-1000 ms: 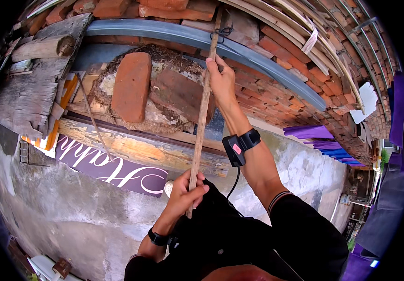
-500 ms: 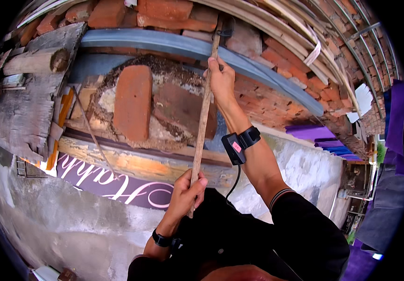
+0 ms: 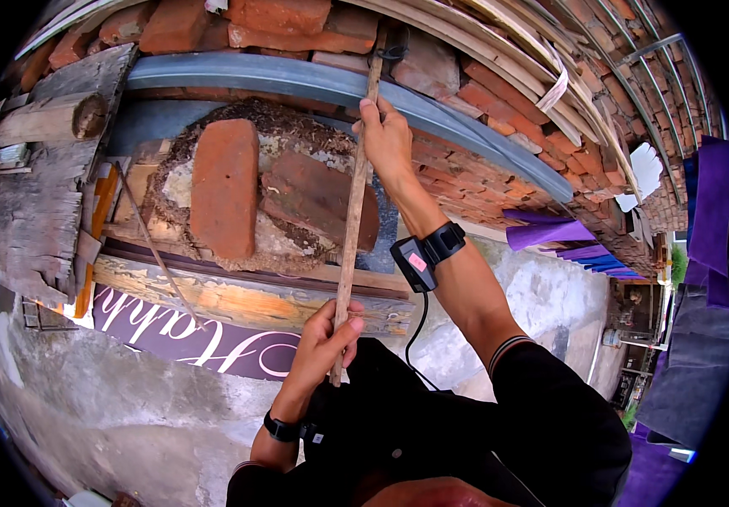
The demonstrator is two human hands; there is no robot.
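A long, thin wooden stick (image 3: 353, 228) slants from near my body up toward the brick stack. My left hand (image 3: 326, 340) is closed round its near end, thumb along it. Farther up, my right hand (image 3: 387, 139) grips the same stick near its far part. A dark loop of wire or cord (image 3: 392, 52) shows at the stick's far tip; whether it is tied on I cannot tell. Left of the stick, a red brick (image 3: 224, 188) lies on a crumbly mound, with a darker brick (image 3: 314, 198) partly behind the stick.
A grey metal bar (image 3: 263, 74) crosses behind, below stacked bricks (image 3: 284, 25). Weathered board (image 3: 31, 207) and a short log (image 3: 52, 118) lie left. Long wooden strips (image 3: 500, 59) run at upper right. Purple cloths (image 3: 711, 203) hang right. A painted wooden beam (image 3: 238, 291) edges the near side.
The surroundings have shifted slightly left in view, along with the stick and both hands. Both hands keep their hold on the stick.
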